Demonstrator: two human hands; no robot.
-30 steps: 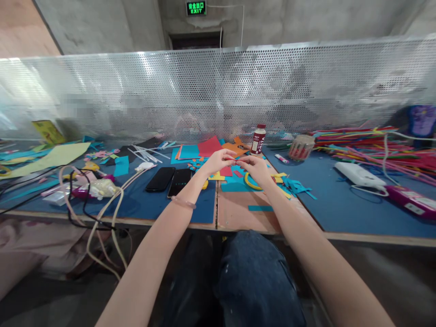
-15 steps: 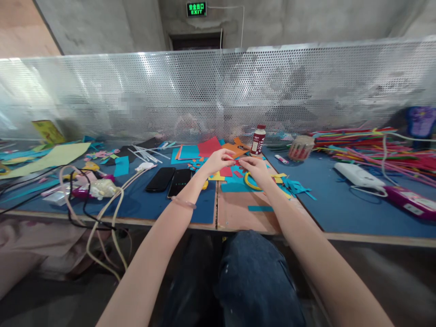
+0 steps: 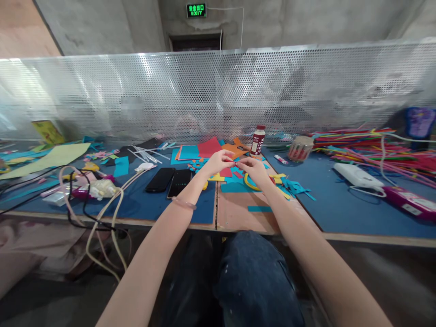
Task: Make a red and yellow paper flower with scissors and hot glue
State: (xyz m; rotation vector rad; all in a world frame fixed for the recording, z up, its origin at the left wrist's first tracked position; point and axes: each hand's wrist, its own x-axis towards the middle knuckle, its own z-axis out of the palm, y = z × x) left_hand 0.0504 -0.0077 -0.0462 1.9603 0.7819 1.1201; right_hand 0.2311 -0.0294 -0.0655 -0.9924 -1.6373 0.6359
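Observation:
My left hand and my right hand meet above the middle of the table. Pinched between their fingertips is a small red piece of paper; my fingers hide most of it. Both hands are closed. Under my right hand, partly covered, lies a yellow loop, perhaps a scissor handle. Beneath and around the hands are cut paper scraps, among them a flat blue sheet and a red piece. A red paper sheet and an orange one lie just beyond.
A bottle stands behind my right hand, with a jar farther right. Two phones lie on the left near cables. Pipe cleaners and a white device are on the right. A perforated metal screen borders the back.
My right hand has shifted slightly left and its fingertips have come closer to those of my left hand. Less of the yellow loop shows. My left hand stays nearly in place.

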